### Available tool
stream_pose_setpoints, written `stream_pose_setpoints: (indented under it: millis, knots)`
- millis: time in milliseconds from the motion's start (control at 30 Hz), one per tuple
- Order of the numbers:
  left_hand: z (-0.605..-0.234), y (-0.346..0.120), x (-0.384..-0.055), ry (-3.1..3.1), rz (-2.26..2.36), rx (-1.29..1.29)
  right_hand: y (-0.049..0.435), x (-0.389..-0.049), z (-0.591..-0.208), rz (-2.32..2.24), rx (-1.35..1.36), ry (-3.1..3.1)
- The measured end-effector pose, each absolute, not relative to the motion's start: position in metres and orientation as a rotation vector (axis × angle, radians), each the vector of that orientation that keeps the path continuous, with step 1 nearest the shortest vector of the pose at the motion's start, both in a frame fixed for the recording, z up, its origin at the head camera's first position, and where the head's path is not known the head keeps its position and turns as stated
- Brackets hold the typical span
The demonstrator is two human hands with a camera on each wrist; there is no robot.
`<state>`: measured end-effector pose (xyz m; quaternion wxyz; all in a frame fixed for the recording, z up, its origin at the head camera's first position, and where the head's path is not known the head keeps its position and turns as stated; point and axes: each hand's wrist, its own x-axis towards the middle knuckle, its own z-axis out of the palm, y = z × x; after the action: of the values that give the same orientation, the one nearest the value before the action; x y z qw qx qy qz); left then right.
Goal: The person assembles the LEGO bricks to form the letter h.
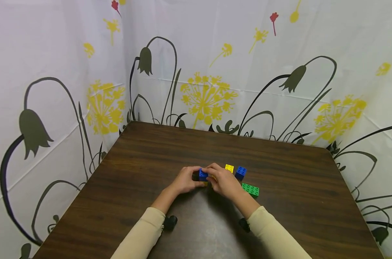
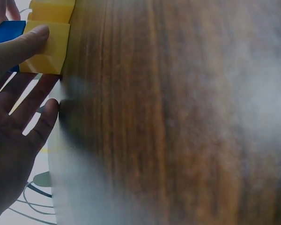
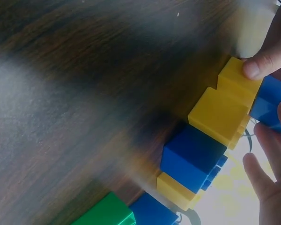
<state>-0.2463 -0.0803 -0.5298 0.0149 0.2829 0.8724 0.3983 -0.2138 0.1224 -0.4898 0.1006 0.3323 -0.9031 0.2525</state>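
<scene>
Both hands meet around toy building bricks near the middle of the table. My left hand (image 1: 184,180) grips a yellow brick (image 2: 44,56), its thumb pressed on the brick's side. A blue brick (image 1: 203,175) sits on top of that yellow brick, and my right hand (image 1: 224,181) pinches it between thumb and fingers. Right beside the gripped yellow brick stands another yellow brick (image 3: 218,117). Past it, a second blue brick (image 3: 192,157) is in line, with a further yellow brick (image 3: 175,190) behind. In the head view the right hand hides part of this row.
To the right of the right hand lie a green brick (image 1: 250,189) and a blue brick (image 1: 240,172), with a yellow brick (image 1: 229,168) just behind. The dark wooden table (image 1: 144,151) ends at a flower-patterned curtain (image 1: 196,54). Black wrist devices (image 1: 170,223) sit under the sleeves.
</scene>
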Motion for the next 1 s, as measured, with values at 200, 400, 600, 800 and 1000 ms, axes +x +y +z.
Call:
stream_pose_setpoints:
  millis: [200, 400, 600, 800, 1000]
  knots:
    - [-0.529, -0.080, -0.247, 2.702, 1.257, 0.891, 0.121, -0.213, -0.490, 0.775, 0.954, -2.666]
    - [-0.530, -0.080, -0.248, 2.699, 1.248, 0.890, 0.121, -0.213, -0.492, 0.789, 0.915, -2.680]
    - [-0.530, -0.080, -0.249, 2.702, 1.221, 0.877, 0.122, -0.213, -0.493, 0.775, 0.929, -2.674]
    - [-0.528, -0.080, -0.249, 2.699, 1.192, 0.855, 0.127, -0.211, -0.489, 0.712, 0.969, -2.733]
    - [-0.528, -0.079, -0.248, 2.714, 1.173, 0.856, 0.141, -0.208, -0.483, 0.682, 1.023, -2.802]
